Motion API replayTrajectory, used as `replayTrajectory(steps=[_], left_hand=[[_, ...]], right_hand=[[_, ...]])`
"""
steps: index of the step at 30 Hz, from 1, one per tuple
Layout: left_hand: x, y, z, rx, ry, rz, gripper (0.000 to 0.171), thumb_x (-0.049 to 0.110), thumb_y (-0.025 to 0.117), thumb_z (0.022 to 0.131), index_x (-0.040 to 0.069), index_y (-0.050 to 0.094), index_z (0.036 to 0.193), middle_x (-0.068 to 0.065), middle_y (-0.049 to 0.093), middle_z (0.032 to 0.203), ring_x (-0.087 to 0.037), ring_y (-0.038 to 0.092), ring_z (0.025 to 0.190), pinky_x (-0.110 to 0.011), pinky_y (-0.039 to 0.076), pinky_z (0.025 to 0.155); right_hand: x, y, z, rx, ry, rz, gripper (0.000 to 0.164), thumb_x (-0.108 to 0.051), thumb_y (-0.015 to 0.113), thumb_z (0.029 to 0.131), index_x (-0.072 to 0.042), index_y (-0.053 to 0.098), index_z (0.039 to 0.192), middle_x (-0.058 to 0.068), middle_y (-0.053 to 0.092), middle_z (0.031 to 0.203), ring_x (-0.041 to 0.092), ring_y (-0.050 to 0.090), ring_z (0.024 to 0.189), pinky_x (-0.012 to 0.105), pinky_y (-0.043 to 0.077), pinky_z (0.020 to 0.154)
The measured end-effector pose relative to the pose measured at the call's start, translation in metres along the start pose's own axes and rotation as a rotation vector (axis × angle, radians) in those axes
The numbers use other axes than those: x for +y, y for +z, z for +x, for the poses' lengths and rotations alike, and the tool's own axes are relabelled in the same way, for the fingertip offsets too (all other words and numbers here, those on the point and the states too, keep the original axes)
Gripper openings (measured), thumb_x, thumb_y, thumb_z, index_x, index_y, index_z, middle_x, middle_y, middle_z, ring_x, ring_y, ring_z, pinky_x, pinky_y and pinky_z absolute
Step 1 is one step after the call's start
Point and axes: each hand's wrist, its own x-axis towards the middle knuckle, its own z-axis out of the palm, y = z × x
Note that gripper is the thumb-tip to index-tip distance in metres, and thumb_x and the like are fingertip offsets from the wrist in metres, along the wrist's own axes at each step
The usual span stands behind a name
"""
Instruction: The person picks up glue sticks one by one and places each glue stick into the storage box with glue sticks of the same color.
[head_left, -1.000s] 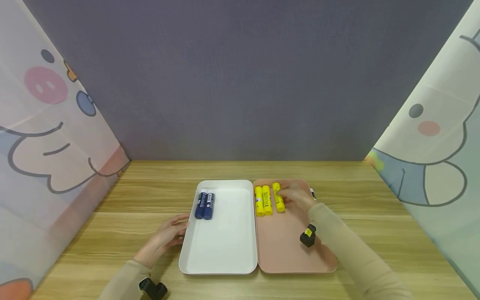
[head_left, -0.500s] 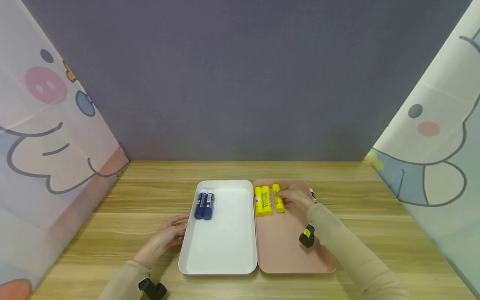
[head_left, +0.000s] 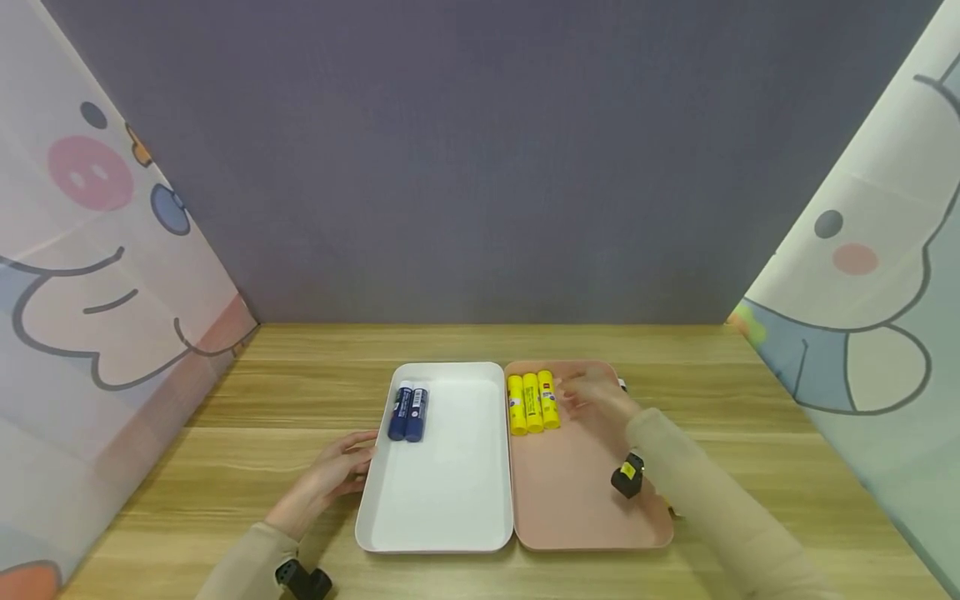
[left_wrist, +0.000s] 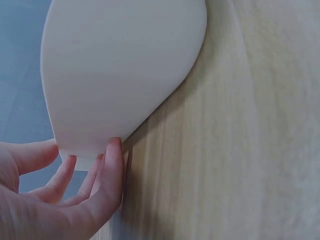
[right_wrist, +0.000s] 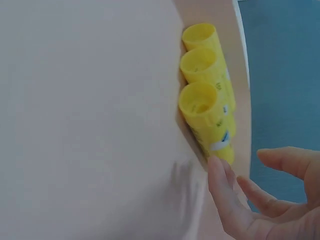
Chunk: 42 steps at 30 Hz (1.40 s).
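In the head view, three yellow glue sticks [head_left: 532, 404] lie side by side at the back left of the pink tray [head_left: 577, 492]. My right hand [head_left: 596, 395] is just right of the outermost yellow glue stick [right_wrist: 202, 117], thumb and fingers spread, holding nothing; in the right wrist view one fingertip is right at that stick's far end. Two dark blue glue sticks [head_left: 408, 412] lie together at the back left of the white tray [head_left: 442, 500]. My left hand [head_left: 337, 468] rests its fingertips against that tray's outer left wall [left_wrist: 120, 90], the fingers loosely bent.
The two trays stand edge to edge on the wooden table [head_left: 300, 367]. Beyond the pink tray's right side, a small black-and-white end [head_left: 623, 384] shows, partly hidden by the tray and arm. A grey back panel [head_left: 480, 167] and printed side cloths [head_left: 862, 275] surround the table.
The third yellow glue stick has moved left against the other two and turned a little. My right hand has let go of it and drawn slightly right. The left hand stays put.
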Motion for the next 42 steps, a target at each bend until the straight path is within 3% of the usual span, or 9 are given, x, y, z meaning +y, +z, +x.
replayTrajectory(steps=[4, 9, 13, 22, 29, 36, 42], left_hand=[[-0.001, -0.001, 0.0, -0.004, 0.004, -0.003, 0.051, 0.012, 0.049, 0.09, -0.011, 0.027, 0.13, -0.006, 0.061, 0.093, -0.013, 0.06, 0.076, -0.033, 0.048, 0.068], [-0.001, -0.001, 0.0, -0.006, 0.003, -0.005, 0.051, 0.012, 0.048, 0.09, -0.011, 0.027, 0.13, -0.005, 0.061, 0.093, -0.013, 0.059, 0.076, -0.033, 0.048, 0.067], [-0.001, -0.001, 0.0, -0.009, 0.003, -0.006, 0.051, 0.012, 0.048, 0.09, -0.011, 0.026, 0.13, -0.006, 0.061, 0.094, -0.013, 0.06, 0.076, -0.033, 0.048, 0.068], [-0.001, -0.001, 0.0, -0.02, 0.006, -0.014, 0.051, 0.011, 0.047, 0.091, -0.011, 0.025, 0.131, -0.006, 0.061, 0.094, -0.013, 0.06, 0.076, -0.033, 0.048, 0.067], [0.0, -0.001, 0.0, -0.023, 0.008, -0.012, 0.051, 0.012, 0.047, 0.091, -0.011, 0.025, 0.131, -0.006, 0.061, 0.094, -0.013, 0.06, 0.077, -0.033, 0.048, 0.068], [0.0, -0.001, 0.001, -0.018, 0.006, -0.012, 0.051, 0.012, 0.048, 0.091, -0.011, 0.026, 0.13, -0.005, 0.061, 0.092, -0.013, 0.06, 0.076, -0.033, 0.048, 0.068], [0.0, -0.001, 0.001, -0.022, 0.01, -0.013, 0.051, 0.011, 0.047, 0.091, -0.011, 0.025, 0.13, -0.004, 0.061, 0.091, -0.013, 0.059, 0.076, -0.033, 0.048, 0.068]], right_hand=[[-0.005, -0.007, -0.004, -0.027, -0.035, -0.06, 0.038, -0.008, 0.052, 0.084, 0.009, 0.048, 0.118, 0.023, 0.058, 0.101, 0.03, 0.061, 0.08, 0.037, 0.05, 0.069], [-0.009, -0.019, -0.013, -0.131, -0.061, -0.045, 0.042, -0.01, 0.048, 0.089, 0.012, 0.04, 0.123, 0.03, 0.05, 0.111, 0.036, 0.056, 0.091, 0.04, 0.048, 0.076], [-0.012, -0.026, -0.023, -0.155, -0.057, -0.04, 0.044, -0.013, 0.048, 0.09, 0.011, 0.038, 0.126, 0.03, 0.048, 0.114, 0.038, 0.054, 0.096, 0.042, 0.047, 0.079], [-0.005, -0.047, -0.028, -0.214, -0.138, -0.086, 0.051, -0.027, 0.056, 0.086, 0.008, 0.044, 0.121, 0.026, 0.054, 0.106, 0.03, 0.06, 0.086, 0.035, 0.05, 0.07], [-0.006, -0.053, -0.04, -0.131, -0.116, -0.177, 0.045, -0.016, 0.048, 0.089, 0.01, 0.04, 0.125, 0.03, 0.052, 0.11, 0.034, 0.058, 0.088, 0.036, 0.05, 0.069], [0.0, -0.062, -0.049, -0.105, -0.153, -0.197, 0.044, -0.015, 0.046, 0.091, 0.01, 0.038, 0.126, 0.03, 0.052, 0.108, 0.025, 0.058, 0.076, 0.037, 0.048, 0.066], [0.007, -0.07, -0.055, -0.091, -0.18, -0.215, 0.047, -0.016, 0.047, 0.09, 0.011, 0.038, 0.127, 0.032, 0.049, 0.111, 0.034, 0.058, 0.087, 0.04, 0.049, 0.073]])
